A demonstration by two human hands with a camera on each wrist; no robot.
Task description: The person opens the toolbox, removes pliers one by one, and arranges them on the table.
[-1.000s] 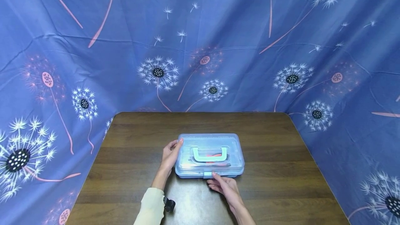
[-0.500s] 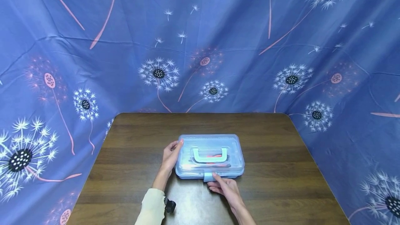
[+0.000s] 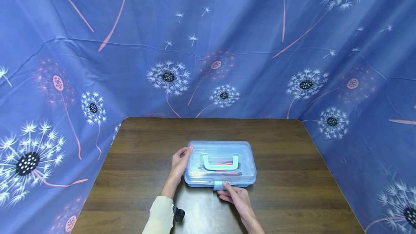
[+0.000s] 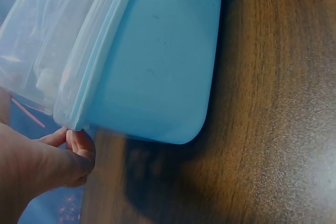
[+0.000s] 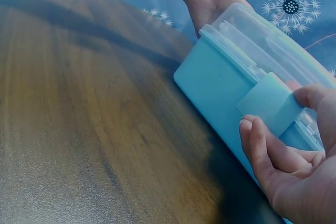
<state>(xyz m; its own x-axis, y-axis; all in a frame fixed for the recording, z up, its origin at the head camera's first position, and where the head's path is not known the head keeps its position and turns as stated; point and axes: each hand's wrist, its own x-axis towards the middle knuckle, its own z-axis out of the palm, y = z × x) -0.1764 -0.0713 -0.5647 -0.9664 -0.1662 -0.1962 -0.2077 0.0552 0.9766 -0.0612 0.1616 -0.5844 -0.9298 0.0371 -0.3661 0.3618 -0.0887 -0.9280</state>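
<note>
Latch (image 5: 269,102), flat and rectangular, is pinched in right grip (image 3: 238,198), translucent lid (image 3: 221,150) in left grip (image 3: 179,162).

Head view: from above the near side of the table (image 3: 292,190), facing forward and down, far enough back to frame the box (image 3: 221,150), left hand (image 3: 178,163), right hand (image 3: 238,195) and patterned cloth (image 3: 256,21). Left wrist view: very near, rolled sideways so that the lid (image 4: 26,32) lies left and the table right; it looks at a blue wall (image 4: 157,56) of the box. Right wrist view: near and tilted, looking across the latch (image 5: 270,102) toward the left hand. The head and right wrist views share the latch; all 3 share the box and left hand.
</note>
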